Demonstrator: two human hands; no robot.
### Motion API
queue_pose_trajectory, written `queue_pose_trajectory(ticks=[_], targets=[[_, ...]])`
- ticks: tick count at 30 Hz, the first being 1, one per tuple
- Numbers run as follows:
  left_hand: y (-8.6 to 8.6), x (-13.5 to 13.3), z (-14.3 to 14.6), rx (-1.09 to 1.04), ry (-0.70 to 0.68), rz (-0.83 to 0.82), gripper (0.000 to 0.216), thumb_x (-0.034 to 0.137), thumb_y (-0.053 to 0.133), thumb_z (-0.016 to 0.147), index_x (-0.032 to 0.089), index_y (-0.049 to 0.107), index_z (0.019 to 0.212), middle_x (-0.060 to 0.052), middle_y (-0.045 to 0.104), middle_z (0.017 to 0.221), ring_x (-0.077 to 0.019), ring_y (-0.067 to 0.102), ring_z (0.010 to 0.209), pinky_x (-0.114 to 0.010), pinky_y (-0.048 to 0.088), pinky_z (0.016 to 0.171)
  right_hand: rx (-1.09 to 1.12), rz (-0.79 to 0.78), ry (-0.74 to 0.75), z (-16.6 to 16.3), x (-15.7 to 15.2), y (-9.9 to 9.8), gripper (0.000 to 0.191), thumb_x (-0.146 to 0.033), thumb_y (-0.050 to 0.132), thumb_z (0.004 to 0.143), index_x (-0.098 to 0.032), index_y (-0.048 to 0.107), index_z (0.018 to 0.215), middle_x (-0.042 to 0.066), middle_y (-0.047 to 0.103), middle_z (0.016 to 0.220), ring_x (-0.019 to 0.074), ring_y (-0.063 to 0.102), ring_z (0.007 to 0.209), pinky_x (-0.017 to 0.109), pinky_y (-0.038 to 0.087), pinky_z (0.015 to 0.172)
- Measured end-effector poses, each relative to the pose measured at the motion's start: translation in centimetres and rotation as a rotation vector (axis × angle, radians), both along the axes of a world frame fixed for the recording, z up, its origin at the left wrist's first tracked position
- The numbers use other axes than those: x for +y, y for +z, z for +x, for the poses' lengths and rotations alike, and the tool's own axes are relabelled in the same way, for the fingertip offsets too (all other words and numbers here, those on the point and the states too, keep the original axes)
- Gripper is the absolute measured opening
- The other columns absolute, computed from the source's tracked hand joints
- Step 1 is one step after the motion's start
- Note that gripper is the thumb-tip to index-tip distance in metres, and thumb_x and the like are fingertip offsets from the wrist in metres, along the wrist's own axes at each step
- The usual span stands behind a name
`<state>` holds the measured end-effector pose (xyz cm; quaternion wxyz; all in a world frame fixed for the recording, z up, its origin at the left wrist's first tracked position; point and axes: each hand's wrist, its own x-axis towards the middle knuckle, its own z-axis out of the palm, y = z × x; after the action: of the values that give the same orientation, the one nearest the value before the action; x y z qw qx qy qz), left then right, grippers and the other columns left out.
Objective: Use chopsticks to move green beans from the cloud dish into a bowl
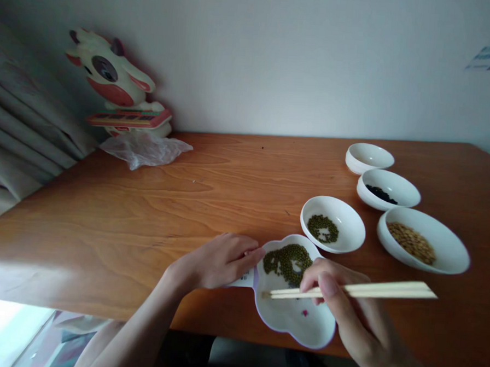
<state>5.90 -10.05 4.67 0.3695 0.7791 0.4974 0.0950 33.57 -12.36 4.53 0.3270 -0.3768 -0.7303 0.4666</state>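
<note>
A white flower-shaped plate (pixel 281 319) with a purple rim lies at the table's front edge, with many green mung beans (pixel 288 262) heaped in its far part. My left hand (pixel 220 261) is closed over the plate's left side, around a handle-like tab, fingertips at the rim. In my right hand (pixel 346 298) is a pair of chopsticks (pixel 371 290), held over the plate and pointing left. Their tips are close together at a small tan bean-like piece (pixel 266 294); whether they pinch it I cannot tell. A small pink mark (pixel 305 313) shows on the plate.
Just behind the plate stands a white bowl (pixel 351 233) of mung beans. To its right are bowls of tan beans (pixel 412 241) and black beans (pixel 379 194), and another white bowl (pixel 369 154). A cow-shaped toy keyboard (pixel 129 117) and clear plastic bag (pixel 148 152) sit back left.
</note>
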Motion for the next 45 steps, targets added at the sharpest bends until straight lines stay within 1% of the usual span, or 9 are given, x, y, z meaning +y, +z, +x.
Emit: queue_pose_trajectory(ticks=[6,12,15,18,21,24,26,39,45], targets=[[-0.3,-0.1,0.1,0.009,-0.02,0.055,0.054,0.05,0.029,0.114,0.019,0.062,0.085,-0.003,0.067,0.081,-0.0169,0.061,0.073,-0.03,0.042,0.071,-0.031,-0.045,0.059,1.0,-1.2,-1.1,0.039,-0.041,0.042,0.11,-0.024,0.06,0.08,0.003,0.06,0.075,0.0198,0.059,0.071,0.034,0.043,0.065],[-0.4,-0.2,-0.1,-0.01,-0.044,0.084,0.049,0.044,0.029,0.115,0.02,0.059,0.084,-0.002,0.066,0.083,-0.0172,0.061,0.076,-0.031,0.043,0.074,-0.035,-0.118,-0.112,2.7,-2.3,-2.1,0.051,-0.05,0.032,0.111,-0.028,0.073,0.09,0.006,0.069,0.083,0.0253,0.066,0.079,0.037,0.051,0.071],[-0.4,-0.3,0.0,-0.027,-0.039,0.092,0.048,0.042,0.028,0.115,0.02,0.06,0.086,-0.003,0.068,0.085,-0.0175,0.063,0.076,-0.031,0.043,0.074,0.054,-0.106,-0.156,3.4,-1.8,-2.4,0.063,-0.055,0.024,0.111,-0.028,0.073,0.081,0.006,0.067,0.075,0.0248,0.065,0.073,0.036,0.05,0.066],[-0.5,-0.3,0.1,-0.029,-0.045,0.094,0.049,0.042,0.028,0.115,0.02,0.062,0.088,-0.004,0.07,0.087,-0.0184,0.065,0.078,-0.031,0.045,0.076,0.104,-0.078,-0.222,3.5,-1.0,-2.4,0.064,-0.055,0.026,0.111,-0.026,0.069,0.073,0.005,0.062,0.07,0.0228,0.062,0.069,0.034,0.049,0.063],[-0.7,-0.3,0.1,-0.007,-0.048,0.12,0.049,0.042,0.03,0.115,0.019,0.062,0.087,-0.004,0.07,0.086,-0.0181,0.064,0.077,-0.031,0.045,0.076,0.105,-0.042,-0.206,3.3,-0.7,-2.5,0.07,-0.067,0.024,0.107,-0.025,0.067,0.07,0.004,0.059,0.067,0.0217,0.059,0.064,0.033,0.047,0.058],[-0.7,-0.1,0.1,-0.01,-0.063,0.117,0.05,0.042,0.03,0.115,0.018,0.062,0.086,-0.004,0.069,0.086,-0.017,0.063,0.077,-0.03,0.045,0.076,0.088,-0.022,-0.149,3.2,-0.5,-2.7,0.083,-0.084,0.015,0.098,-0.026,0.068,0.071,0.005,0.062,0.067,0.023,0.059,0.065,0.033,0.047,0.057],[-0.7,-0.1,0.1,-0.007,-0.064,0.115,0.051,0.042,0.029,0.115,0.018,0.062,0.085,-0.004,0.069,0.085,-0.0164,0.062,0.076,-0.03,0.045,0.075,0.09,-0.023,-0.13,3.2,-0.3,-2.7,0.088,-0.088,0.012,0.095,-0.026,0.069,0.071,0.005,0.062,0.067,0.0232,0.059,0.065,0.033,0.048,0.057],[-0.5,-0.6,0.3,0.07,-0.073,0.186,0.047,0.037,0.029,0.116,0.018,0.062,0.088,-0.004,0.071,0.09,-0.0179,0.065,0.081,-0.031,0.045,0.08,0.017,-0.078,-0.088,3.4,-0.1,-3.6,0.089,-0.089,0.008,0.093,-0.025,0.068,0.076,0.005,0.059,0.071,0.0226,0.054,0.066,0.034,0.042,0.058],[-0.4,-0.5,0.5,0.072,-0.087,0.205,0.048,0.037,0.028,0.116,0.018,0.061,0.086,-0.003,0.069,0.086,-0.0167,0.062,0.076,-0.031,0.043,0.076,0.07,-0.063,-0.099,3.0,-0.1,-3.4,0.082,-0.081,0.012,0.101,-0.025,0.067,0.076,0.004,0.057,0.069,0.021,0.053,0.065,0.033,0.042,0.059]])
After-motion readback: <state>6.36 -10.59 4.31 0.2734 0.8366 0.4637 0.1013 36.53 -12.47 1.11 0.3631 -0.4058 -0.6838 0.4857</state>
